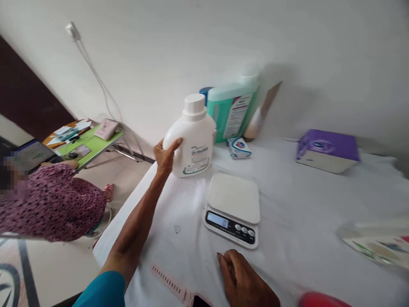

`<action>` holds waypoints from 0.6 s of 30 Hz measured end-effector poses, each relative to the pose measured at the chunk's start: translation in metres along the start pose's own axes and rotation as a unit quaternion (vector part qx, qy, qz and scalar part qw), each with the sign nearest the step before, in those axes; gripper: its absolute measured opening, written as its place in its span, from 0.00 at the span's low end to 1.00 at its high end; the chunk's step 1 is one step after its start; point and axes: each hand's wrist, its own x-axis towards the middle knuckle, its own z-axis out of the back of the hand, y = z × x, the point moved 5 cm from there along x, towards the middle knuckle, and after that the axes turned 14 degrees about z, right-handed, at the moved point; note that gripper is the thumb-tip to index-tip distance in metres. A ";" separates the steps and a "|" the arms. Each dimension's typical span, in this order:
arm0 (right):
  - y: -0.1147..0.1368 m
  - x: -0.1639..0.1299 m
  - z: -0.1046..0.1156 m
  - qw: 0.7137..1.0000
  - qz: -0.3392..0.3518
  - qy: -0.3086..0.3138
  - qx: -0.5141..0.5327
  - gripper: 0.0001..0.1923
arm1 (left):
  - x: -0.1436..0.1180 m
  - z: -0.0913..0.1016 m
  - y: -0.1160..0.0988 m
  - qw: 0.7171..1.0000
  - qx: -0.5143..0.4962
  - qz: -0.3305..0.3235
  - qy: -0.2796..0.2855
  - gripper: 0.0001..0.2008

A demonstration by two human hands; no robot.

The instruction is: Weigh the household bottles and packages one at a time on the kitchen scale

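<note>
Two bottles (231, 111) behind white jug (193, 140)

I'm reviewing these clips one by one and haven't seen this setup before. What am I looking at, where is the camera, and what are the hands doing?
There is no machine here: a person wears a camera on the head, looking down at their own bare hands. The left hand grips a white detergent bottle standing on a white-covered table. The right hand rests on the cloth just in front of a kitchen scale, holding nothing. Behind stand a green bottle, a small soap box and a purple tissue box. Another person sits at far left.
</note>
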 end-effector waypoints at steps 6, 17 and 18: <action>0.007 0.010 0.006 0.999 -0.034 -0.009 0.012 0.18 | 0.020 -0.020 0.002 0.996 0.046 -0.056 -0.049 0.29; 0.006 0.021 0.014 0.975 -0.120 0.174 0.073 0.06 | 0.014 -0.021 -0.042 0.947 0.208 -0.227 -0.088 0.40; 0.006 0.022 0.014 0.974 -0.119 0.179 0.075 0.06 | 0.003 -0.022 -0.053 0.936 0.223 -0.258 -0.087 0.41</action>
